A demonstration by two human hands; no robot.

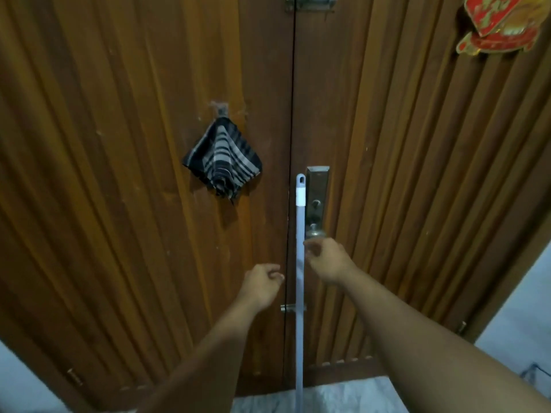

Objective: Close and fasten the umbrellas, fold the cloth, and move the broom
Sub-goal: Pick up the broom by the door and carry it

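The broom's pale grey handle (pixel 299 234) stands upright and leans against the seam of a wooden double door, its white cap near the lock plate. My right hand (pixel 328 259) hovers just right of the handle below the door knob, its fingers loosely curled beside the handle and not wrapped around it. On the other side of the handle my left hand (pixel 261 283) hangs lower with loosely curled fingers and holds nothing. A dark cloth with grey stripes (pixel 223 159) hangs folded from a hook on the left door leaf. The broom head is out of view.
The brown wooden door (pixel 119 174) fills the view, with a metal lock plate and knob (pixel 316 216) on the right leaf and a bolt (pixel 290 307) lower down. A red and gold ornament (pixel 498 22) hangs top right. Pale marble floor (pixel 343 394) lies below.
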